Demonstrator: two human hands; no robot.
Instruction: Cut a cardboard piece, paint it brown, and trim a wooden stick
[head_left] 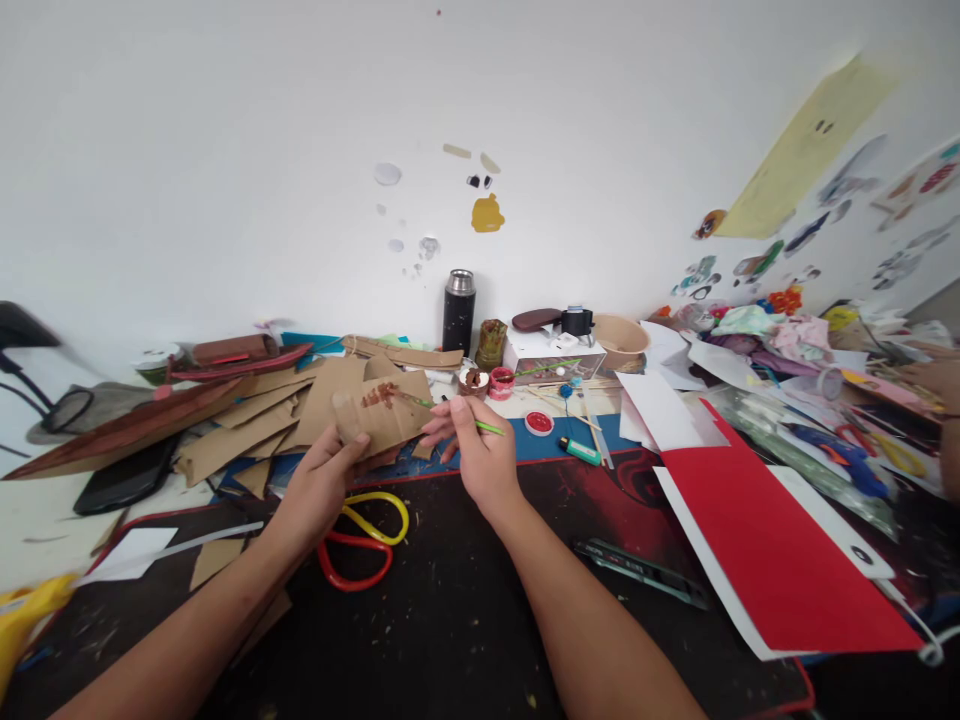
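My left hand [330, 470] grips a piece of brown cardboard [397, 425] by its lower left side, thumb on its face. Reddish-brown paint [380, 396] marks the upper part of that cardboard. Between the fingers of my right hand [480, 445] is a thin green paintbrush [489, 427], its tip slanting left over the painted patch; whether it touches is too small to tell. Behind my right hand stand an open jar of brown paint [473, 380] and a jar of red paint [501, 382]. A lid with red paint [538, 422] lies to their right.
Scissors with red and yellow handles [364, 540] lie below my left hand. Cardboard scraps [247, 430] pile up at left. A black flask [459, 315] stands by the wall. At right are a cutter knife [641, 572], red paper [780, 550] and, at the edge, another person's arm [934, 380].
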